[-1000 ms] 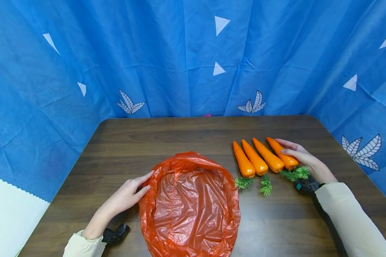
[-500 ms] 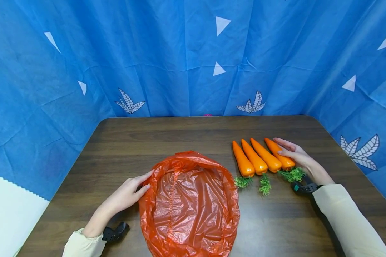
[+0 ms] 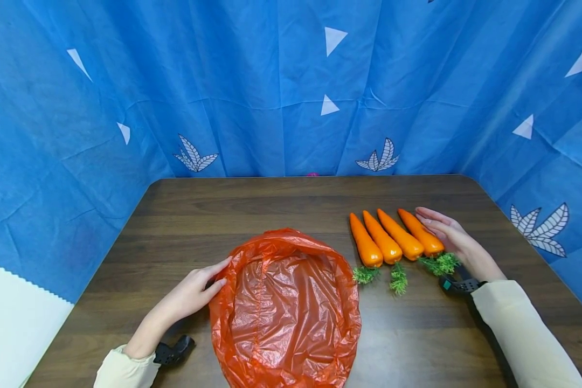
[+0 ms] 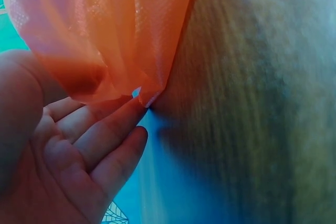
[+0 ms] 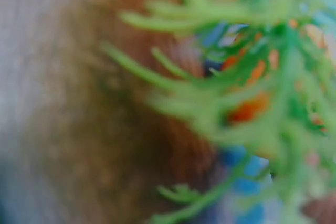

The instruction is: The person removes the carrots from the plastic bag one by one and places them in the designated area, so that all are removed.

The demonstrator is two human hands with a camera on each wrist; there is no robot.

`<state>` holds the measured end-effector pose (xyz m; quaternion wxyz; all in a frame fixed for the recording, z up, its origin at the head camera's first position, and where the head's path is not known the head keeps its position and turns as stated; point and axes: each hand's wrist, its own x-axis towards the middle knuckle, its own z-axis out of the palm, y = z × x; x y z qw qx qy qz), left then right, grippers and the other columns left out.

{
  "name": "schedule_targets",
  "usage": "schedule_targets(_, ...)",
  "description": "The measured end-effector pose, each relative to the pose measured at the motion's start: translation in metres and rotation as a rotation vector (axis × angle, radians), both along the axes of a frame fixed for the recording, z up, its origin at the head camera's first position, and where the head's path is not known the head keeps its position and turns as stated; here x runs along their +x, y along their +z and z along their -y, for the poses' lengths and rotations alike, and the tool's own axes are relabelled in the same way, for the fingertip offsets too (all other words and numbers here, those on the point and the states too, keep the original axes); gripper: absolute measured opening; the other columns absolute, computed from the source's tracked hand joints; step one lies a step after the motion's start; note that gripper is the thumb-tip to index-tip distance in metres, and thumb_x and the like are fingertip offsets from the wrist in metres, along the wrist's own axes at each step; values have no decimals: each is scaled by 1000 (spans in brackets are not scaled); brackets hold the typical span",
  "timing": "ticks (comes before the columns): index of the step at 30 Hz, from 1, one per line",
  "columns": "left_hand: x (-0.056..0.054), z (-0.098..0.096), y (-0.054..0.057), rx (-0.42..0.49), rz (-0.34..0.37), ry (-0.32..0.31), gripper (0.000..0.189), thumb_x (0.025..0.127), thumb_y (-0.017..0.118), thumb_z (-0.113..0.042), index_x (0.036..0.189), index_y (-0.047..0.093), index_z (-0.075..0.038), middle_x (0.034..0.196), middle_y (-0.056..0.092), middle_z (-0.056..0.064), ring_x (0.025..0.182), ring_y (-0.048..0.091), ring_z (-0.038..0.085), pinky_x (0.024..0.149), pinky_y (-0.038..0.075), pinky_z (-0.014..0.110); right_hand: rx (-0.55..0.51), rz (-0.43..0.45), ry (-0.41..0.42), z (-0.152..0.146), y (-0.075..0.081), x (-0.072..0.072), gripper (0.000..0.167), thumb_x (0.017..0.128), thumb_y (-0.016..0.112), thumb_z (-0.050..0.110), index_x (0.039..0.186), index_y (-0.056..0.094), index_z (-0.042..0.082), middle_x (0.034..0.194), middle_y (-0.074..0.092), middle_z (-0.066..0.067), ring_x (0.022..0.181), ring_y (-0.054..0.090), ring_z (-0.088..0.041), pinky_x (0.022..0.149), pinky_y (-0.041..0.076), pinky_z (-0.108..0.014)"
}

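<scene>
A red plastic bag (image 3: 286, 302) stands on the wooden table with its mouth spread wide and facing up. My left hand (image 3: 194, 291) touches the bag's left side, its fingers extended. In the left wrist view those fingers (image 4: 107, 137) lie against the translucent plastic. Several orange carrots with green tops lie side by side to the right of the bag, tips pointing away. My right hand (image 3: 448, 234) rests beside the rightmost carrot (image 3: 421, 233), fingers straight along its right side. Blurred carrot greens (image 5: 252, 77) fill much of the right wrist view, and that hand is mostly hidden there.
The leftmost carrot (image 3: 366, 241) lies close to the bag's right rim. A blue curtain (image 3: 252, 97) hangs behind the dark wooden table (image 3: 271, 202) and along its sides. At the lower left is a white surface (image 3: 14, 323) with a jagged edge.
My right hand pushed the rightmost carrots slightly left, closer together. Its thumb has since come off the top of the rightmost carrot. The left hand and the bag have stayed put.
</scene>
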<state>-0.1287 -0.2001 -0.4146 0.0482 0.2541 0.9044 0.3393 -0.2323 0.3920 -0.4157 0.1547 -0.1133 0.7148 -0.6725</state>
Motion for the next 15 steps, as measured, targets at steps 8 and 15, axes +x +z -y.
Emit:
schedule_targets(8,-3,-1,0,-1,-4,-2,53,93,58,-10,140,39,3,130,51,20,110,55,30,89,45,46,-272,19,12,-1,4,2,47,103,32,7,147,20,-1,134,46,5,119,45,-4,97,34,-20)
schedule_targets(15,-2,-1,-2,10,16,5,53,93,58,-10,141,38,2,131,51,19,112,54,30,90,45,45,-348,8,71,-11,1,8,44,102,28,3,147,26,2,130,50,9,118,47,-3,97,35,-19)
